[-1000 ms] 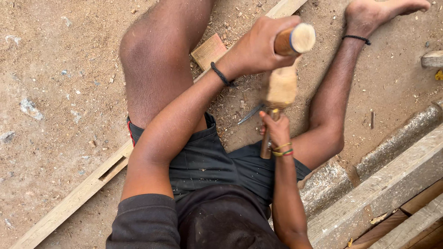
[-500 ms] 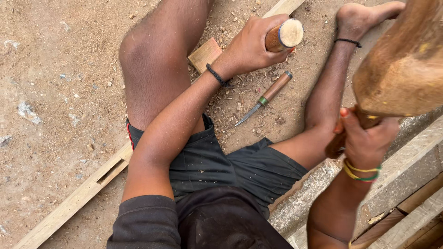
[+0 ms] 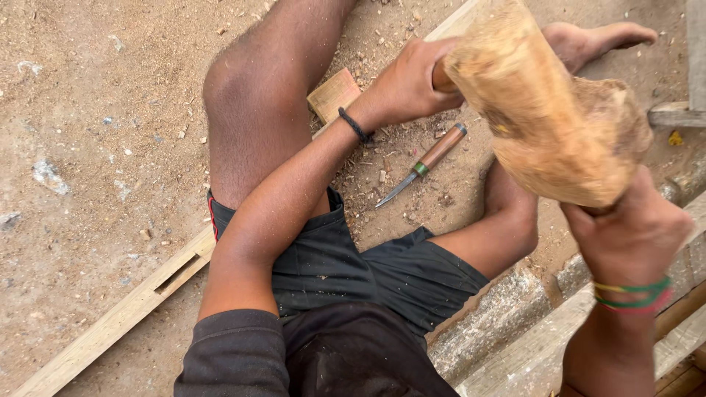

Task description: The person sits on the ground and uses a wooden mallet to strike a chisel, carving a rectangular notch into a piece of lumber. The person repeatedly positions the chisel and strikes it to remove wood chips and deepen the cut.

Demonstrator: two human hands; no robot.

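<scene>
The right hand [image 3: 631,234] is closed around the bottom of a big rough chunk of wood [image 3: 548,110] and holds it up in the air, close to the camera. The left hand [image 3: 409,81] is closed too, with its fingers wrapped around the top end of the same chunk. The wood is pale brown, lumpy and stringy, wide at the low end. Below it lies one chisel [image 3: 425,163] with a brown wooden handle, a green ring and a thin pointed metal blade. It rests flat on the ground between the person's two bare legs, apart from both hands. The ground is dry sandy dirt [image 3: 95,117] with many small wood chips on it. One small square wooden block [image 3: 334,94] sits by the left knee. One long flat plank [image 3: 125,312] with a slot cut in it runs under the left leg. More rough boards [image 3: 515,331] lie at the lower right.
</scene>
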